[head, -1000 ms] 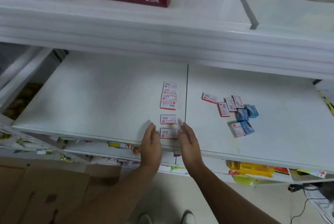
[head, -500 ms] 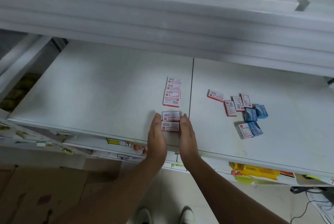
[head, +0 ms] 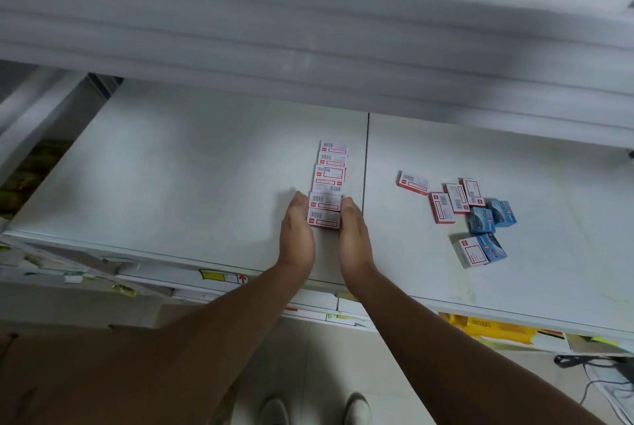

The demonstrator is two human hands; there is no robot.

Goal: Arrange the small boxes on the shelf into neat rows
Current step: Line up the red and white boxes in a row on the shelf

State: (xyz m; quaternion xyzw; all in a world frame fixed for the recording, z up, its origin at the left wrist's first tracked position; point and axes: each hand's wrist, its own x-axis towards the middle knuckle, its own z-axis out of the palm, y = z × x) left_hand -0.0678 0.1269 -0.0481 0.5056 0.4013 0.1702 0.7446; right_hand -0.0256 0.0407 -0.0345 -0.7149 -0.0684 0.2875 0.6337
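Observation:
Several small red-and-white boxes (head: pixel 330 173) lie in one column on the white shelf (head: pixel 192 171), just left of its centre seam. My left hand (head: pixel 296 231) and my right hand (head: pixel 353 232) stand edge-on with straight fingers, pressing from both sides on the two nearest boxes (head: pixel 325 209). Those two now touch the rest of the column. To the right lies a loose cluster: several red-and-white boxes (head: pixel 449 196) at different angles and three blue boxes (head: pixel 492 219), one of them (head: pixel 478 250) lying apart nearer the front edge.
An upper shelf (head: pixel 308 30) overhangs the back of the work area. Below the front edge (head: pixel 206 265) hang price labels and a yellow packet (head: pixel 494 328). A cardboard carton (head: pixel 68 373) stands on the floor at left, cables (head: pixel 603 380) at right.
My two hands closed in on the two nearest boxes and slid them away from me until they met the column. The camera tilted downward.

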